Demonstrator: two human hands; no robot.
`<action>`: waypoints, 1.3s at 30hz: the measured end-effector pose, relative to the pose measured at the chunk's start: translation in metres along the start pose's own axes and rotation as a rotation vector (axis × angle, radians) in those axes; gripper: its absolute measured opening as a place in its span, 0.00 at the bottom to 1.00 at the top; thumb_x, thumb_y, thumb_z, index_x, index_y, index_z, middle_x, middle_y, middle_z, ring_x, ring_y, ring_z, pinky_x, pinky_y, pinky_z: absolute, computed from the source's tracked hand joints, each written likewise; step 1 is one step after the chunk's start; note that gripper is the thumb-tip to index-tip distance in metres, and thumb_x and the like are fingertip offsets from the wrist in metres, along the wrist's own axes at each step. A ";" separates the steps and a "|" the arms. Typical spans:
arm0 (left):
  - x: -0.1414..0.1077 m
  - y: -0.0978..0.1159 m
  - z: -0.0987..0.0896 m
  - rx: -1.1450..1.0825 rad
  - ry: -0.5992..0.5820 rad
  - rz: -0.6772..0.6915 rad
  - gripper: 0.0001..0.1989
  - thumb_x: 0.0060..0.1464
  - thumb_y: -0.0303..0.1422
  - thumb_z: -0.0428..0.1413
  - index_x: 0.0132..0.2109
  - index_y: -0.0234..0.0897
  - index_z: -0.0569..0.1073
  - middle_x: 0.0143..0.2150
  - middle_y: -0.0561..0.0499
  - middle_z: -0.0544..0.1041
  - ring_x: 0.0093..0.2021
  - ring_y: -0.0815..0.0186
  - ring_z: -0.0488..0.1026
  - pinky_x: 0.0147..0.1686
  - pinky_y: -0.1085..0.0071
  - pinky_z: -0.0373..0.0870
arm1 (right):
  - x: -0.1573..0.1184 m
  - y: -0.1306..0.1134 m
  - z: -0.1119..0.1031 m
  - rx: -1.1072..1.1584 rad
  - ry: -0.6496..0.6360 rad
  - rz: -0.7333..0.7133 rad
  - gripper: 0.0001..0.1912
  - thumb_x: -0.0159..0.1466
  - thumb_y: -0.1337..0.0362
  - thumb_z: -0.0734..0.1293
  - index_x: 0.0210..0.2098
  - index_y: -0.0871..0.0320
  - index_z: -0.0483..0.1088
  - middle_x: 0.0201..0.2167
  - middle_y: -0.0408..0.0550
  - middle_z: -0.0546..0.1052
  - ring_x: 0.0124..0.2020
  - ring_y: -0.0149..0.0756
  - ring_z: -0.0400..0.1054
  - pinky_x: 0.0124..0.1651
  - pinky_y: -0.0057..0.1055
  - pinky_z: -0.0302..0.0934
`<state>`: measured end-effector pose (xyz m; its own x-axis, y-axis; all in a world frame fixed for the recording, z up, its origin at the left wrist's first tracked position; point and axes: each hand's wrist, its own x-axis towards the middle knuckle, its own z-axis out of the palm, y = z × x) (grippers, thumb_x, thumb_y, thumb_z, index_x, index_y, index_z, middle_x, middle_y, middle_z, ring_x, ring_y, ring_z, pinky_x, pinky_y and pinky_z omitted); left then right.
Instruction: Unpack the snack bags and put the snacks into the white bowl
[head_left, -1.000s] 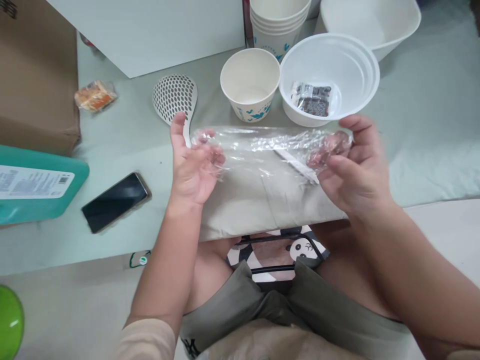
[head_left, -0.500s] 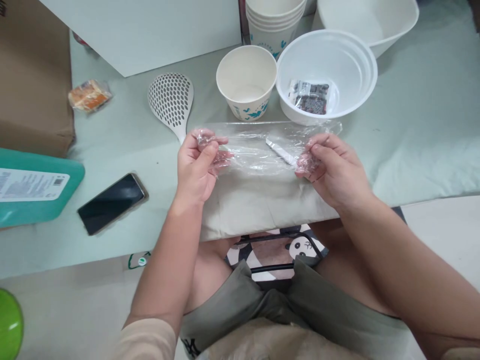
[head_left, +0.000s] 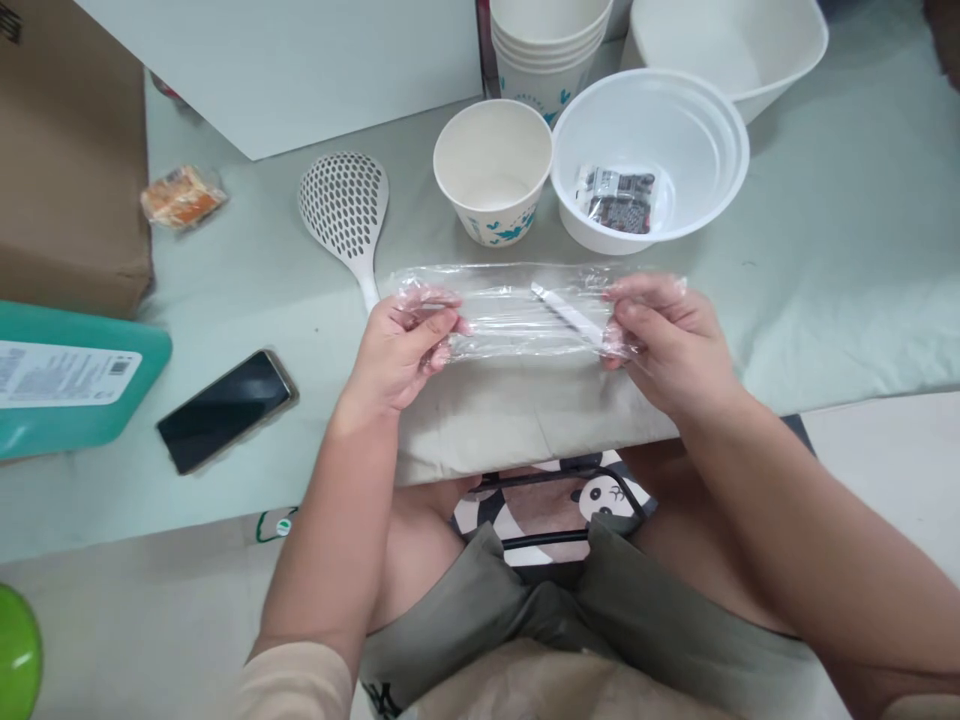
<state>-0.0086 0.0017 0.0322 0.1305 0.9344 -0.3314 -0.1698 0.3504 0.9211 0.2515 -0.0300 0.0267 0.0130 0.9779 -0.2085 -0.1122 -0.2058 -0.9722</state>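
A clear plastic bag (head_left: 502, 310) is stretched between my hands above the table's near edge. My left hand (head_left: 401, 345) pinches its left end, thumb over fingers. My right hand (head_left: 667, 335) grips the other end. A narrow white strip (head_left: 566, 312) lies slantwise at the bag's right half, its lower end by my right fingers; whether it is inside or behind the film I cannot tell. Just beyond the bag stand a paper cup (head_left: 493, 170) with blue print and a white plastic bowl (head_left: 697, 150) holding dark printed packets (head_left: 619, 200). The handle of a slotted skimmer (head_left: 345, 210) runs behind my left hand.
A phone (head_left: 227, 412), a green container (head_left: 82, 380) and a wrapped snack (head_left: 182, 197) lie to the left, near a cardboard box (head_left: 67, 160). Stacked paper cups (head_left: 551, 55), a white tub (head_left: 731, 45) and a white panel (head_left: 300, 60) stand at the back.
The bag is pulled straighter and flatter between my hands. Both hands have come slightly nearer to me, and more of the white strip shows.
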 end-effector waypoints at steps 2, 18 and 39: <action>0.000 0.002 -0.001 0.001 0.017 -0.004 0.11 0.47 0.32 0.70 0.36 0.38 0.76 0.23 0.55 0.78 0.13 0.78 0.62 0.11 0.82 0.54 | 0.001 -0.002 0.002 0.039 0.007 -0.005 0.16 0.58 0.49 0.76 0.35 0.51 0.72 0.17 0.35 0.67 0.16 0.29 0.60 0.21 0.31 0.54; 0.005 -0.008 -0.003 0.126 0.117 0.151 0.11 0.45 0.35 0.68 0.26 0.38 0.74 0.24 0.53 0.74 0.26 0.71 0.74 0.27 0.76 0.74 | 0.001 -0.004 -0.003 -0.160 0.022 -0.105 0.32 0.64 0.36 0.64 0.16 0.53 0.68 0.18 0.47 0.70 0.22 0.34 0.62 0.26 0.35 0.55; 0.006 0.000 -0.006 0.030 0.019 0.038 0.11 0.46 0.31 0.65 0.35 0.40 0.70 0.22 0.58 0.78 0.17 0.71 0.75 0.15 0.81 0.66 | 0.005 -0.003 -0.001 -0.010 -0.089 0.092 0.09 0.60 0.61 0.74 0.39 0.55 0.74 0.22 0.39 0.77 0.21 0.28 0.71 0.26 0.26 0.67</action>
<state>-0.0138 0.0080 0.0288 0.1055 0.9481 -0.3001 -0.1446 0.3132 0.9386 0.2530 -0.0248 0.0284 -0.0854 0.9542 -0.2866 -0.0986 -0.2943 -0.9506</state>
